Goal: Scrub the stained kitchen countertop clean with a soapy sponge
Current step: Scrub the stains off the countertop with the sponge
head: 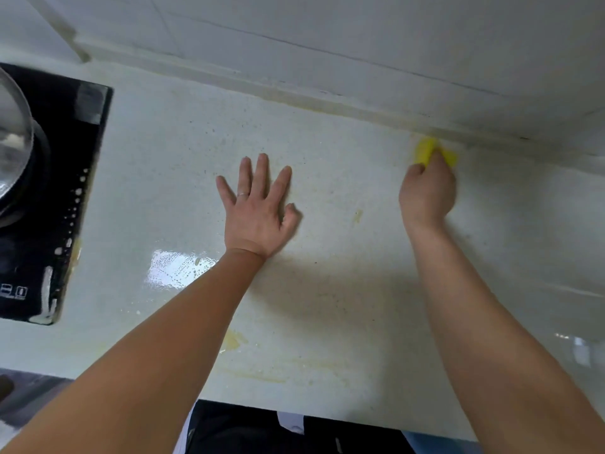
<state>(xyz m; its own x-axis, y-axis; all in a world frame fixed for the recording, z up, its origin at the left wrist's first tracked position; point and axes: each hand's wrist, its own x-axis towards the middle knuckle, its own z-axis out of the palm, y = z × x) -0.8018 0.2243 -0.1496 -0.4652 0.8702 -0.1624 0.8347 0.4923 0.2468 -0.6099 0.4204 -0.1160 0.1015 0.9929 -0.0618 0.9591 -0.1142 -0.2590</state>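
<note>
One sponge [425, 148] in right hand [427, 193], left hand [258, 214] flat on one countertop [343, 149].

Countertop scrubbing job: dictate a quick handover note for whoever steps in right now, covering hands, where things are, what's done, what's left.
Left hand: flat on the countertop, fingers spread, bracing.
Right hand: grips the yellow sponge at the back edge by the wall, right side.
Done: a wet, sudsy patch shines left of centre; little else looks clean.
To do: yellow streaks by the front edge, a small yellow mark between the hands, the brownish band along the back seam.
</note>
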